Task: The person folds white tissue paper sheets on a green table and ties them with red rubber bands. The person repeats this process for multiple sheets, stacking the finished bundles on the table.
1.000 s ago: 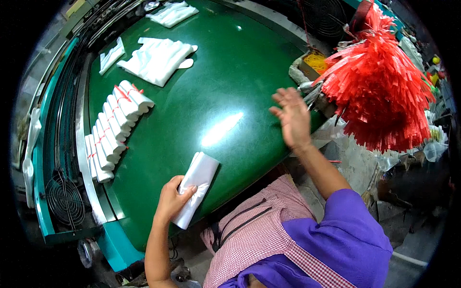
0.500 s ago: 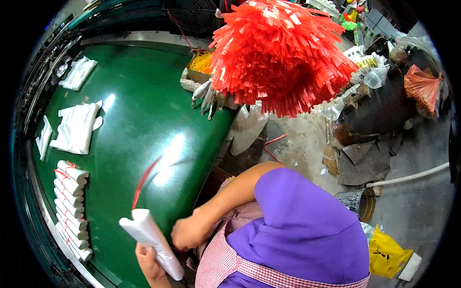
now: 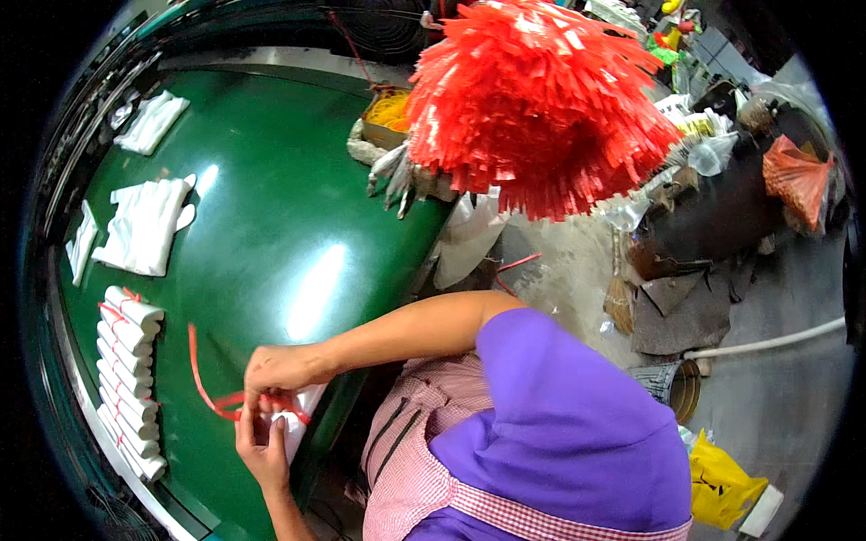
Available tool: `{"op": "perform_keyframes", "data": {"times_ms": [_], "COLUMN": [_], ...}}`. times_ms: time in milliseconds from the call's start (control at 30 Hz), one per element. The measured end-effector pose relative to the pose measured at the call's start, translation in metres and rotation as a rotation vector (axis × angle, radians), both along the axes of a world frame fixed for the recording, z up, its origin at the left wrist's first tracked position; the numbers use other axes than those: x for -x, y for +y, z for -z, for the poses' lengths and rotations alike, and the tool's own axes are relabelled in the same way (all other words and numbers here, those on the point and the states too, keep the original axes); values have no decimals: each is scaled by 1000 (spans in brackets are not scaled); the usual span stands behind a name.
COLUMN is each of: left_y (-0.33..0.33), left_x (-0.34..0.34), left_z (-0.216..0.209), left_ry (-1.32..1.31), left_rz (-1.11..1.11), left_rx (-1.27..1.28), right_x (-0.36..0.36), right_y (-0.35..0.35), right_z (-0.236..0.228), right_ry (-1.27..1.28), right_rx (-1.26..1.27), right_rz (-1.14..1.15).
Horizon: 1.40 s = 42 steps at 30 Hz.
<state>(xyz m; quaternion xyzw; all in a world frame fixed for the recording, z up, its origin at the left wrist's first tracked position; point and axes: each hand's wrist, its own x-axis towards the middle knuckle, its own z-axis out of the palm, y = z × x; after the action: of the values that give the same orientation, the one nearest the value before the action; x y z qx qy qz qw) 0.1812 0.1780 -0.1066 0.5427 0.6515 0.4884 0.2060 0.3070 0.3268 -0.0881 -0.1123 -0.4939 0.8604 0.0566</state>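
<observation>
At the near edge of the green table, my left hand (image 3: 264, 451) grips a white rolled bundle (image 3: 294, 435), mostly covered by my hands. My right hand (image 3: 281, 368) is over the bundle, fingers closed on a red plastic strip (image 3: 225, 399). That strip passes across the roll, and its loose end curves up and to the left above the table. To the left lies a row of similar white rolls (image 3: 129, 379), each bound with red strip.
Flat white gloves (image 3: 144, 225) lie on the green table (image 3: 271, 225), with another white pile (image 3: 153, 122) farther back. A large bunch of red strips (image 3: 541, 108) hangs at top. Beside it is a box of yellow bands (image 3: 390, 113). A bucket (image 3: 672, 388) stands at right.
My right hand has moved left and up from beside my body onto the roll. The roll has come down against the table edge, and the red strip now crosses it.
</observation>
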Motion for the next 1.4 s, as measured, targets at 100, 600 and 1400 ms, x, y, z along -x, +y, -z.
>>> {"op": "perform_keyframes", "data": {"times_ms": [100,600,1400], "left_y": [-17,-19,34], "left_x": [14,0,245], "left_z": [-4,-9,-43], "left_ry": [-284,353,520], "left_rz": [-70,-6,-696], "left_rx": [120,-148,4], "right_x": [-12,9,167], "right_y": [-16,-6,107], "right_z": [-7,1,-42], "right_ry": [-46,-97,-73], "right_rx": [-665,-374,-1427], "right_rz": [-117,-82,366]}}
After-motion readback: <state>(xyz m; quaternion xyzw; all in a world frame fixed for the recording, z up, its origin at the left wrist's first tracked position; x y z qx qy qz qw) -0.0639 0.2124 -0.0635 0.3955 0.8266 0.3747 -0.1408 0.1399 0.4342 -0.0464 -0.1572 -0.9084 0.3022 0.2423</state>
